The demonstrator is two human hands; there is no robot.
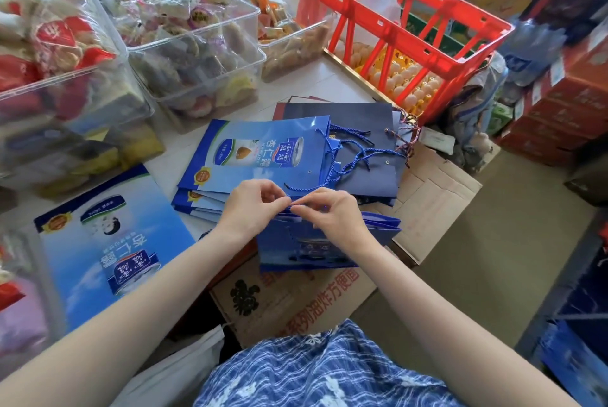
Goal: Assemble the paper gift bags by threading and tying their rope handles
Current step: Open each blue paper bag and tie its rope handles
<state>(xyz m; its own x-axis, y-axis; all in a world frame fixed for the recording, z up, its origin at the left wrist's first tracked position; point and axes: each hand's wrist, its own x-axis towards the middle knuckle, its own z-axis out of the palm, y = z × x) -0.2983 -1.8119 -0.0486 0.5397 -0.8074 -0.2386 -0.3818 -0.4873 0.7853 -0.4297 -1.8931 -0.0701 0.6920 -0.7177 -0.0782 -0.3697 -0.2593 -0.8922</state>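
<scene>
Pinching a twisted blue rope handle (291, 206) between both sets of fingertips, we work at the top edge of a glossy blue paper gift bag (329, 242) held flat over the lap. Our left hand (253, 206) has thumb and forefinger closed on the cord end, other fingers curled loosely. Our right hand (329, 212) pinches the same cord just beside it, fingertips nearly touching the left's. Whether the cord is already through the bag's hole we cannot tell; the fingers cover it.

Step, as we judge it: knotting or threading one rope end at the bag's rim. Next move likely calls for pulling the cord snug so the knot seats against the paper, without tearing the punched hole.

Beyond the hands, a stack of flat printed blue paper bags (260, 156) lies on the white table (316, 81), loose blue cords trailing off its right side. Touching it on the right, plain dark navy paper bags (365, 143) show a small metal eyelet. Another large flat glossy blue bag (112, 239) lies at left. Creased brown cardboard cartons (431, 196) sit under and beside the work. Further back: clear rigid plastic tubs (197, 54) of wrapped snacks, and a red slatted plastic crate (404, 28) with eggs visible inside.
</scene>
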